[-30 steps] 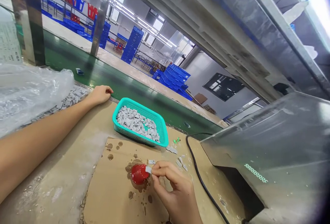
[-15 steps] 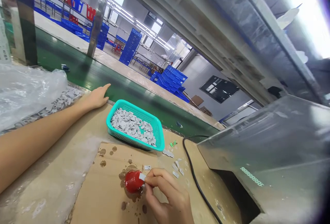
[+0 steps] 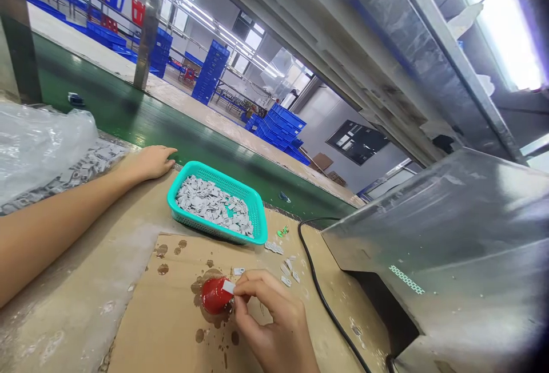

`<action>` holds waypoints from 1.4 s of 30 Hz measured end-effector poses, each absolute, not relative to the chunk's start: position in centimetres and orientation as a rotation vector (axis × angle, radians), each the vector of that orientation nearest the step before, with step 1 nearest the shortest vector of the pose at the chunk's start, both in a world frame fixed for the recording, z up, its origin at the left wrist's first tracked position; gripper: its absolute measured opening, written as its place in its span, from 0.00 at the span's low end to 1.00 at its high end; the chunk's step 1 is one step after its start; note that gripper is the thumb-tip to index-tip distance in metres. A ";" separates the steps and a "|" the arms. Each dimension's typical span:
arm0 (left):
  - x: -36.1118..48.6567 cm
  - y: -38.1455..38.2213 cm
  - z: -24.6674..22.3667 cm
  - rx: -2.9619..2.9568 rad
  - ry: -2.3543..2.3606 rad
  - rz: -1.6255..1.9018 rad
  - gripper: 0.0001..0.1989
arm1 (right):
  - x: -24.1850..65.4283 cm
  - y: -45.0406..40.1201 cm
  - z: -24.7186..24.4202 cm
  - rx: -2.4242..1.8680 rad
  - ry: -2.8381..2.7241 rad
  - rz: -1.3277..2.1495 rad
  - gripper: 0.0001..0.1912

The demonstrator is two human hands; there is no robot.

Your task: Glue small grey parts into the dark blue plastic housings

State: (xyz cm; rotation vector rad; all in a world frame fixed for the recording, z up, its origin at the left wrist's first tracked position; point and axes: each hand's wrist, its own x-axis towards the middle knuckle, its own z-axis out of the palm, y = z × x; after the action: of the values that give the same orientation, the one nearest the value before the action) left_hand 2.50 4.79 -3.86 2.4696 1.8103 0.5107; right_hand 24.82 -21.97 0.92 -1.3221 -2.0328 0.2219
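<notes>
From where I stand, the person's right hand [image 3: 274, 316] pinches a small grey piece [image 3: 227, 286] between thumb and forefinger, right at the edge of a shiny red cup [image 3: 213, 296]; I can't tell whether the piece touches it. The cup is on a sheet of cardboard [image 3: 146, 321] on the desk [image 3: 81, 267], with dark spots [image 3: 162, 269] scattered around it. Another grey tab [image 3: 239, 271] lies just beyond the cup.

The left hand [image 3: 153, 163] rests loosely at the far edge of the desk, fingers extended, grasping nothing that I can see. Near it is 1 teal basket [image 3: 206, 227], partly filled with grey pieces like the pinched piece. More loose bits [image 3: 286, 281] lie to the basket's right, near some bright green scraps [image 3: 282, 231] and a black cable [image 3: 318, 284]. Clear plastic [image 3: 40, 147] covers part of a grey heap [image 3: 88, 164] beside the left forearm.
</notes>
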 end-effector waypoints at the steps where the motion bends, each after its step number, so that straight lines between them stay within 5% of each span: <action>1: 2.5 4.8 -3.9 2.476 1.812 0.506 0.24 | 24.8 -21.9 1.0 -1.326 -2.033 0.220 0.09; 17: 2.6 4.8 -3.8 2.489 1.831 0.495 0.23 | 24.4 -22.1 0.9 -1.369 -1.963 0.246 0.08; 26: 2.5 4.9 -3.9 2.464 1.862 0.516 0.23 | 25.1 -21.6 0.5 -1.413 -1.678 0.589 0.05; 42: 2.5 5.0 -4.0 2.484 1.853 0.552 0.22 | 24.6 -22.1 0.3 -1.339 -1.939 0.255 0.08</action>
State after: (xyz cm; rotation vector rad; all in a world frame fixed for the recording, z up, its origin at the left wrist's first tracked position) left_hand 2.50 4.99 -4.03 2.4843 1.8530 0.5517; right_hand 24.62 -22.07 0.26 -1.3391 -1.9387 0.2549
